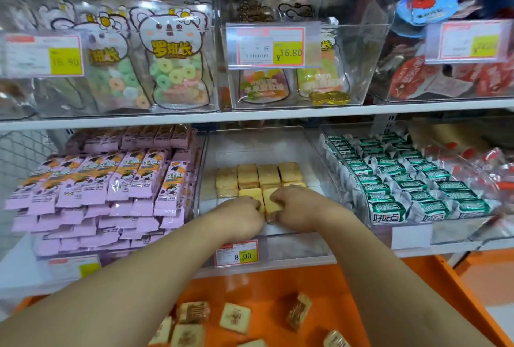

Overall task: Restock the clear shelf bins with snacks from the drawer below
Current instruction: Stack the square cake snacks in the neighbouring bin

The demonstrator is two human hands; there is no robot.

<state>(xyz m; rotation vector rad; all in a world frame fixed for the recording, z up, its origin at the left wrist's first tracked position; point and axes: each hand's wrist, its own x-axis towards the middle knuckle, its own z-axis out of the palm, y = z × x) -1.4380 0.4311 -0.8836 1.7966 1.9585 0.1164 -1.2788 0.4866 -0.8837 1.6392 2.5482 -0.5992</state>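
White shop shelves carry rows of clear bins: pink packets on the left, green-wrapped ones on the right, candy bags above. An orange drawer stands open below, with loose square snacks scattered in it. Both arms reach into the middle bin, left hand and right hand curled side by side, fingers pinching wrapped yellow snack squares at the front row.

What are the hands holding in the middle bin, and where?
Both the left hand and right hand pinch yellow snack packets by their near edges; exact grip is hidden.
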